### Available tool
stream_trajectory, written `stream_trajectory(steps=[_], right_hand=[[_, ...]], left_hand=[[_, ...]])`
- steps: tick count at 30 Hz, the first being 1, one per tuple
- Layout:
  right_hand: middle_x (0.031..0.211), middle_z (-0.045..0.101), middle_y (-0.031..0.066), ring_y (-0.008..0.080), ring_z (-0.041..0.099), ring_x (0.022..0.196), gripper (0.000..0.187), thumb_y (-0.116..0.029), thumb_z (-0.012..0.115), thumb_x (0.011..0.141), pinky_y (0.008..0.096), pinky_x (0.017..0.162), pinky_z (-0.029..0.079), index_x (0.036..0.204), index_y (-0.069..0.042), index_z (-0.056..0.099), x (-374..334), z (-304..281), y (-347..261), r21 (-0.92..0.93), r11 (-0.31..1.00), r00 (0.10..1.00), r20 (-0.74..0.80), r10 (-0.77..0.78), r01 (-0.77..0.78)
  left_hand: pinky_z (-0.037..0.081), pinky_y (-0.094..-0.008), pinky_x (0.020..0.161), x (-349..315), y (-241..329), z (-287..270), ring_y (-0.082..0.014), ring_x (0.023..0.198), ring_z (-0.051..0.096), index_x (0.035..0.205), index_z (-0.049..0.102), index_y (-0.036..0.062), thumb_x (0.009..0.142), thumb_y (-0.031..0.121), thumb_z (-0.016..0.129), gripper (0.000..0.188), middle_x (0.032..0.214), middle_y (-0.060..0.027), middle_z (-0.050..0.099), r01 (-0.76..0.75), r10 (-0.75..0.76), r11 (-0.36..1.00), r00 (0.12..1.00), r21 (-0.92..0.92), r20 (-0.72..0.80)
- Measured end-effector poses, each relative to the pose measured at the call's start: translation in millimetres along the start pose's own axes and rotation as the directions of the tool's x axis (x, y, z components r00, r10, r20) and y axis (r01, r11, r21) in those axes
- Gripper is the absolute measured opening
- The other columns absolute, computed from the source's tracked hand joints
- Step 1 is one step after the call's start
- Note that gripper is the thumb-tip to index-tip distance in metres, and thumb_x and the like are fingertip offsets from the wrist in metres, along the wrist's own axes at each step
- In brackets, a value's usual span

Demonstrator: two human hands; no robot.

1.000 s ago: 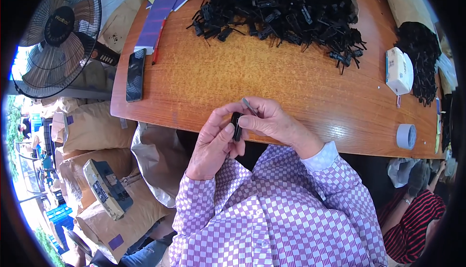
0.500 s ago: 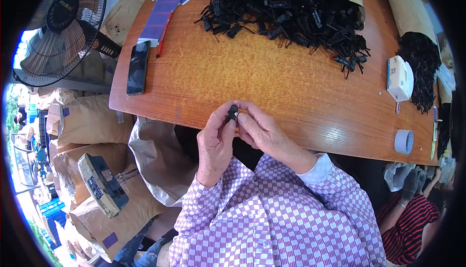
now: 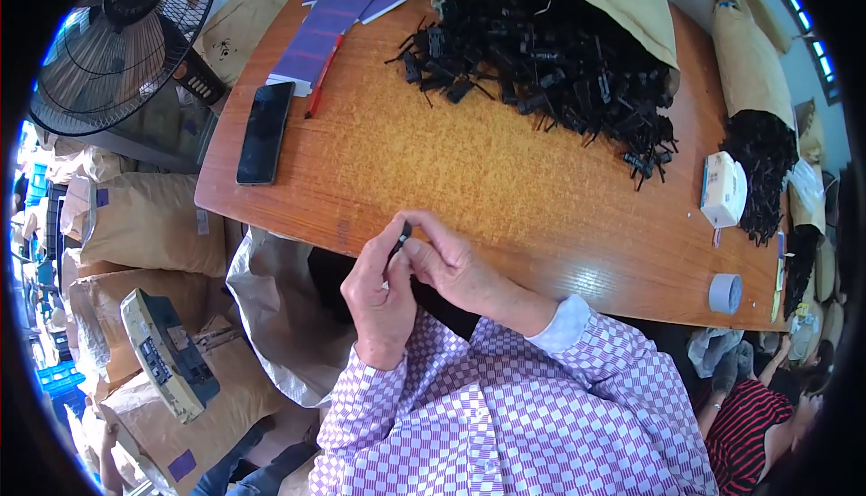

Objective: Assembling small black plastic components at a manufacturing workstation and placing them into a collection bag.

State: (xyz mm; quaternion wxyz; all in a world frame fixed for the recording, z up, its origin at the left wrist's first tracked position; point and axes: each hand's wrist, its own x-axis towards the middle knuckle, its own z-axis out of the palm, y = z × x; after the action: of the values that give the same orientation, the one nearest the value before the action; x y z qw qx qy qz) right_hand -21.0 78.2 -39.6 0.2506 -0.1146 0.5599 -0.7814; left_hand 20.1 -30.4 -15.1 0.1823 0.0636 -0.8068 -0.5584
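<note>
Close to the table's near edge, my two hands meet over one small black plastic part (image 3: 405, 231). My left hand (image 3: 377, 287) is closed, pinching it between thumb and fingers. From the other side my right hand (image 3: 451, 266) presses on it, thumb and forefinger closed on the part. A tiny white spot shows beside the thumbs; what it is I cannot make out. Much of the part is hidden by my fingers. Beyond my hands, a heap of similar black plastic parts (image 3: 550, 77) with thin prongs spills from a large paper sack (image 3: 622, 0).
On the table's left lie a black phone (image 3: 265, 133), a red pen (image 3: 325, 77) and purple printed sheets (image 3: 336, 22). A tissue pack (image 3: 722, 191) and tape roll (image 3: 725, 293) sit at right. A fan (image 3: 126, 41) stands left, above stacked sacks (image 3: 153, 225). Another person (image 3: 744, 433) is at lower right.
The view has shifted a little, so the table's contents sit differently in the picture. My hands still hold the black part together, now tilted and more covered by my fingers.
</note>
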Motion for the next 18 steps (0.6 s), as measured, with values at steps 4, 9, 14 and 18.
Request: stream_trajectory(steps=[4, 9, 14, 18], right_hand=[[0.088, 0.056, 0.0046, 0.0077, 0.055, 0.078, 0.034, -0.016, 0.048, 0.099, 0.0234, 0.068, 0.048, 0.13, -0.003, 0.042, 12.4, 8.4, -9.5, -0.348, 0.936, 0.995, 0.093, -0.022, 0.053], [0.093, 0.058, 0.0078, 0.0086, 0.057, 0.082, 0.032, -0.017, 0.049, 0.099, 0.0242, 0.069, 0.048, 0.127, -0.002, 0.044, 27.5, 12.2, -6.6, -0.422, 0.899, 0.99, 0.125, -0.072, 0.118], [0.085, 0.063, 0.0101, 0.0174, 0.06, 0.072, 0.034, -0.02, 0.058, 0.093, 0.0276, 0.064, 0.05, 0.12, -0.004, 0.049, 61.6, -25.6, -54.9, -0.827, 0.558, 0.997, 0.076, -0.007, 0.067], [0.065, 0.062, 0.0126, 0.0272, 0.065, 0.062, 0.03, -0.022, 0.06, 0.089, 0.0376, 0.055, 0.052, 0.107, 0.0, 0.05, 100.6, -107.1, -69.5, -0.98, -0.148, 0.963, -0.089, -0.255, -0.13]], left_hand=[[0.052, -0.027, 0.068, -0.2, -17.0, -14.6, -0.018, 0.077, 0.065, 0.114, 0.062, -0.0013, 0.081, -0.013, 0.052, 0.037, 0.096, -0.0146, 0.067, 0.003, -0.001, 0.998, 0.999, 0.067, -0.035], [0.052, -0.0263, 0.067, 3.9, -13.1, -25.7, -0.0157, 0.076, 0.065, 0.114, 0.061, -0.0022, 0.083, -0.013, 0.052, 0.034, 0.094, -0.0133, 0.066, 0.065, -0.062, 0.997, 0.996, 0.042, -0.071], [0.051, -0.0217, 0.067, -3.1, -26.5, -54.5, -0.0096, 0.075, 0.061, 0.114, 0.059, -0.0033, 0.092, -0.004, 0.052, 0.024, 0.093, -0.0066, 0.062, 0.174, -0.201, 0.97, 0.967, -0.169, -0.157], [0.048, -0.0195, 0.067, -11.5, -65.2, -86.8, -0.0068, 0.073, 0.059, 0.115, 0.06, -0.0014, 0.093, 0.003, 0.054, 0.023, 0.088, -0.0047, 0.063, 0.225, -0.226, 0.974, 0.945, -0.032, -0.236]])
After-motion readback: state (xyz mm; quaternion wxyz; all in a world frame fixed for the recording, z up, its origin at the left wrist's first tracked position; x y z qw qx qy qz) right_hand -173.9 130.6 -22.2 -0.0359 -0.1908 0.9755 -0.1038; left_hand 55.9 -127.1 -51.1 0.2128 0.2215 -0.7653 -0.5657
